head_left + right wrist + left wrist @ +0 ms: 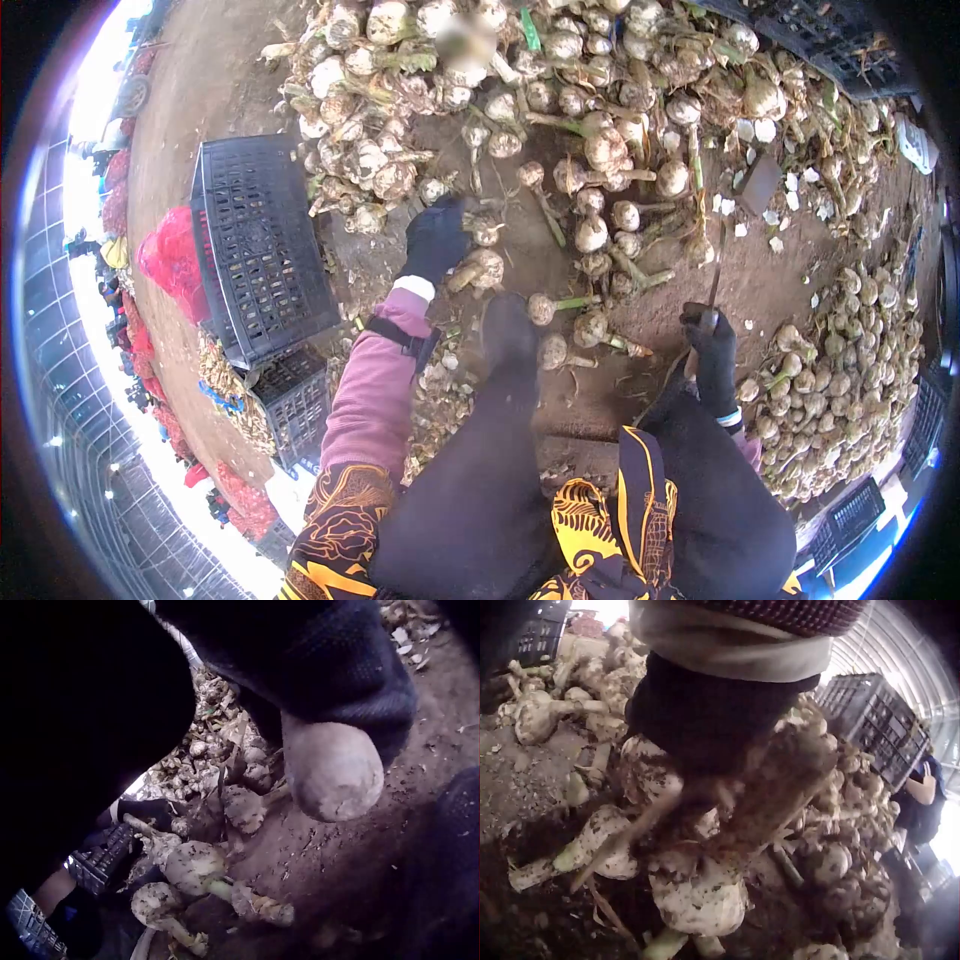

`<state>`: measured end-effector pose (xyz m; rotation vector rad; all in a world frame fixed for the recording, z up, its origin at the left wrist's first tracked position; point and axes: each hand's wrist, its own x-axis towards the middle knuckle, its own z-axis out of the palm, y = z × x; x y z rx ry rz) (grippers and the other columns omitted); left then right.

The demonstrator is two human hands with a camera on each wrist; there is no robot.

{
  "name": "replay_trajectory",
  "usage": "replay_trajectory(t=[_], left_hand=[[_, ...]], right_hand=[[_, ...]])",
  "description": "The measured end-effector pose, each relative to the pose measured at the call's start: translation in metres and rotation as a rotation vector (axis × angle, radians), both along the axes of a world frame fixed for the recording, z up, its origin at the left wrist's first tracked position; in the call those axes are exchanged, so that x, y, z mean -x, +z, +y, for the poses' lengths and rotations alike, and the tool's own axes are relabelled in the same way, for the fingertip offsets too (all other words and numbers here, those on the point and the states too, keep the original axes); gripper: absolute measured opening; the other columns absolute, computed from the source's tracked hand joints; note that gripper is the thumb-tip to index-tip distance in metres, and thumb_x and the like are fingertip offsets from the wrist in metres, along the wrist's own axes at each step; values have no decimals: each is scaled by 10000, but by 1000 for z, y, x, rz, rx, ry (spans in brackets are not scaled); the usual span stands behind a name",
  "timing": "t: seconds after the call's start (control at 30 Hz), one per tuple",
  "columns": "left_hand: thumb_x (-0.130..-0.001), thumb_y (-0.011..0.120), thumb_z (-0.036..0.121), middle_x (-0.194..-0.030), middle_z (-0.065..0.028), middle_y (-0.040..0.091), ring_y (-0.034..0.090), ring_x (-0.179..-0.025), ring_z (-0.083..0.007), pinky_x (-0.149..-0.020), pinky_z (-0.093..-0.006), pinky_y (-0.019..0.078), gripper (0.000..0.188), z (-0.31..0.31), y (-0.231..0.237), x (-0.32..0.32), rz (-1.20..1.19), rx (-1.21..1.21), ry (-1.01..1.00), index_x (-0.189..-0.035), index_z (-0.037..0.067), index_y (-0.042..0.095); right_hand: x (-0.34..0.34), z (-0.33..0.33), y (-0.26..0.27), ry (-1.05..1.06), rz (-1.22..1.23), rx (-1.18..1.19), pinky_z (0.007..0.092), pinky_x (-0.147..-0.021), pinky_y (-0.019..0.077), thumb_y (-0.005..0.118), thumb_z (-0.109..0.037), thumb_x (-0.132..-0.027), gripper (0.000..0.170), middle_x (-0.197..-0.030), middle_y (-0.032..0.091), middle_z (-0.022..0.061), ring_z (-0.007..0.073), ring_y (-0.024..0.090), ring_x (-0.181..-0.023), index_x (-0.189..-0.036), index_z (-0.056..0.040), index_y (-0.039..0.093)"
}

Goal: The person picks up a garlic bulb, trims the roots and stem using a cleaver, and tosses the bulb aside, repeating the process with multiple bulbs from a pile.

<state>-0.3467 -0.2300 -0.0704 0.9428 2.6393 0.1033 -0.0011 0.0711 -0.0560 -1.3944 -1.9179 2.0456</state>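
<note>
Whole garlic bulbs with stalks [605, 150] lie heaped and scattered on the soil. In the head view, the dark-gloved left hand [437, 240] reaches down at the pile's near edge, beside a garlic bulb [485, 232]. The left wrist view has the left hand [697, 712] above dirty bulbs [699, 900] and blurred stalks; its fingertips are hidden, so a hold cannot be made out. My gloved right hand [713, 360] grips a tool with a long thin blade [719, 262] pointing away. The rounded handle end [334, 772] pokes out of the right hand [337, 682].
Black crates [265, 250] stand at the left, with a red bag [172, 262] behind them. Another crate [835, 45] is at the upper right. Trimmed bulbs [840, 390] form a heap on the right. A dark block [760, 184] lies among peel scraps. A person [921, 799] is beside a crate [874, 724].
</note>
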Motion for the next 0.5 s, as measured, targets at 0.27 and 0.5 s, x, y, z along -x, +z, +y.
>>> replay_trajectory(t=[0.27,0.5], left_hand=[[-894,607,189,-1133,-105,628,615,-1029,-235,-907,-354,490,328,-107,193,24,285,-775,338,-1196,62,594],[-899,612,257,-1211,-156,599,587,-1090,-304,-967,-391,446,366,-213,250,81,977,122,213,-1191,39,584]], right_hand=[[-16,6,-8,-43,68,56,287,-802,476,630,-59,-794,323,-981,657,62,159,604,-895,-1112,-4,625],[0,-3,3,15,0,-42,294,-738,490,617,-97,-807,283,-959,653,79,171,608,-864,-1070,7,629]])
